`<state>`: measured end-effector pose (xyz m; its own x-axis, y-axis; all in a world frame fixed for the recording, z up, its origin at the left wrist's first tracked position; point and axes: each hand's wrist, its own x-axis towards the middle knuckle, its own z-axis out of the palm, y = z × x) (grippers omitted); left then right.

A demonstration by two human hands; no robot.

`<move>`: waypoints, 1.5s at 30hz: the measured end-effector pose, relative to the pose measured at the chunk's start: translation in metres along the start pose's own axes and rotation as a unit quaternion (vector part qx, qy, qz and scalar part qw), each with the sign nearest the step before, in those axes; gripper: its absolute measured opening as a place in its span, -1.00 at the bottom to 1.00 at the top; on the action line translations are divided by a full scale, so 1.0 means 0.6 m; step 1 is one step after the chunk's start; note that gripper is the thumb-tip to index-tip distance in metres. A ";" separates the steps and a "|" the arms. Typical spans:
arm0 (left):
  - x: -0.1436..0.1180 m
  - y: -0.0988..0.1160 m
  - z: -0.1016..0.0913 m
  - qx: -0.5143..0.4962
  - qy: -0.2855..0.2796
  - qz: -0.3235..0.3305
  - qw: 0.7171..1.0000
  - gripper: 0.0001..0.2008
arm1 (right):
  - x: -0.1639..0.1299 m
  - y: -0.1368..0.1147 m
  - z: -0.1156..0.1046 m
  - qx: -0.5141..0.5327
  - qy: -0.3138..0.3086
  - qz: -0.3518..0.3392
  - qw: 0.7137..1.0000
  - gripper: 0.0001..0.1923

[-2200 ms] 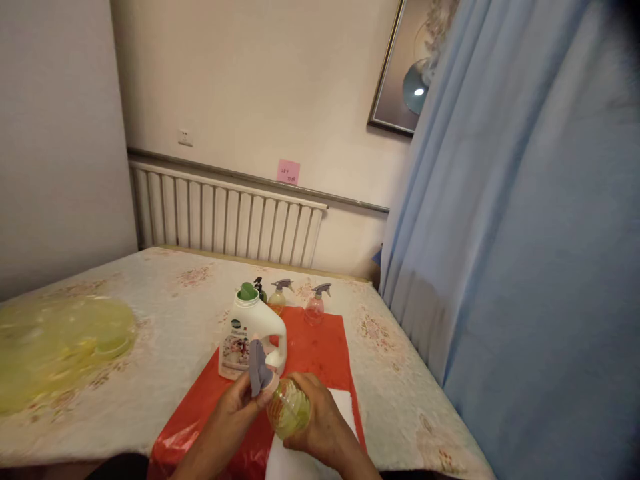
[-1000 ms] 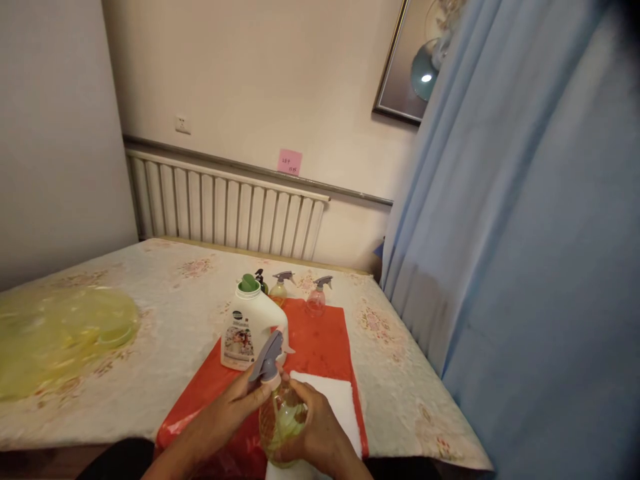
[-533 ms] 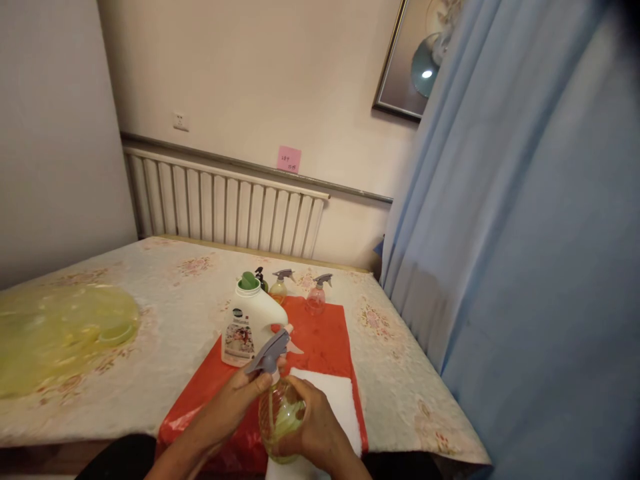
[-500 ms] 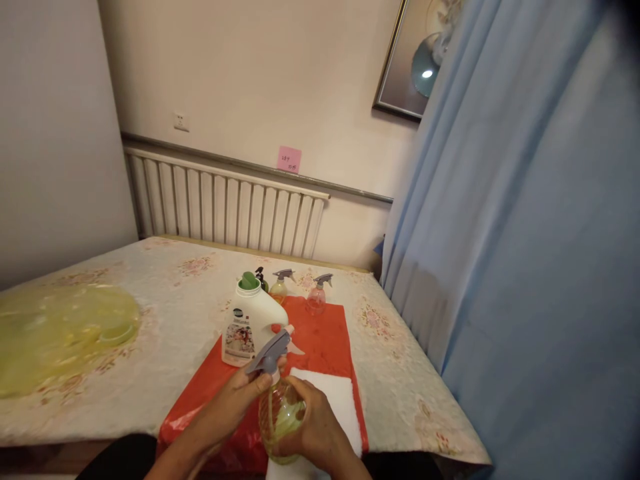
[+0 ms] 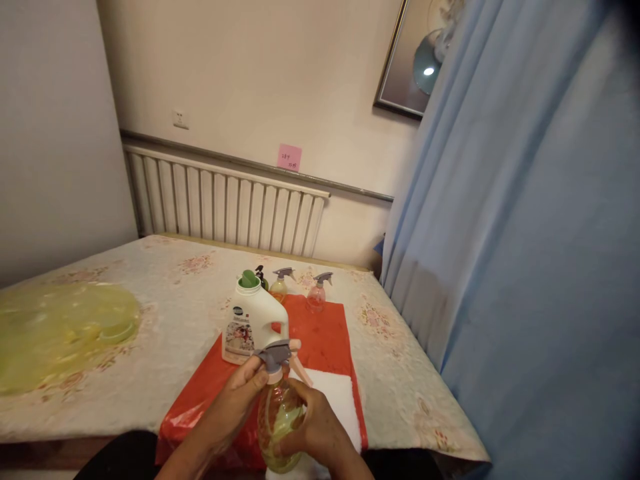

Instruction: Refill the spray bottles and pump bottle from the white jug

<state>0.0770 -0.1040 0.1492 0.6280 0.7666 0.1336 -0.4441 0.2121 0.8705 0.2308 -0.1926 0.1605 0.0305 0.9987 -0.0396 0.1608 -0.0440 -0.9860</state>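
Note:
A clear yellowish spray bottle (image 5: 274, 427) with a grey and pink trigger head is held upright in front of me. My left hand (image 5: 244, 387) grips it at the collar, just under the spray head (image 5: 275, 357). Around the right side of the bottle's body wraps my right hand (image 5: 317, 423). Right behind it a large white jug (image 5: 255, 320) with a green piece in its mouth stands on a red sheet (image 5: 320, 340). A folded white cloth (image 5: 335, 397) lies under and beside my right hand.
At the back stand a yellow spray bottle (image 5: 279, 287), a pink spray bottle (image 5: 317, 297) and a dark pump bottle (image 5: 261, 277). A yellow transparent inflated-looking thing (image 5: 60, 333) lies on the left of the flowered tablecloth (image 5: 175, 320). A blue curtain (image 5: 500, 233) hangs at the right.
The spray head has turned on the bottle: its nozzle and trigger, earlier slanting up to the right, now sit level with the pink trigger pointing down to the right. Both hands keep their hold.

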 end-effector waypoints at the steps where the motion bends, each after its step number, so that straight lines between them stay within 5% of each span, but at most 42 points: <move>1: -0.001 -0.003 -0.001 -0.005 -0.003 -0.002 1.000 -0.53 | -0.001 -0.002 0.000 0.009 -0.003 0.012 1.000 -0.33; 9: -0.005 -0.013 0.011 0.042 0.037 0.014 0.998 -0.60 | -0.004 -0.005 -0.003 0.042 -0.018 0.004 0.999 -0.27; 14: 0.004 -0.015 0.011 0.092 0.066 0.036 0.993 -0.65 | 0.001 0.007 -0.004 0.041 -0.015 -0.016 0.999 -0.39; 22: 0.001 -0.009 0.001 0.035 0.011 0.001 0.999 -0.51 | -0.005 -0.005 -0.003 0.030 -0.009 0.013 0.999 -0.40; 31: -0.005 -0.009 0.010 0.019 0.048 -0.027 0.998 -0.49 | 0.000 0.014 0.005 0.057 -0.010 0.011 0.998 -0.44; 45: -0.005 -0.010 0.027 0.169 0.104 0.073 0.977 -0.71 | -0.001 0.011 0.005 0.050 -0.005 0.000 0.999 -0.41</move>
<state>0.0882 -0.1171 0.1512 0.4151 0.8878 0.1989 -0.2603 -0.0936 0.9610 0.2292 -0.1935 0.1533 0.0196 0.9990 -0.0410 0.0607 -0.0421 -0.9973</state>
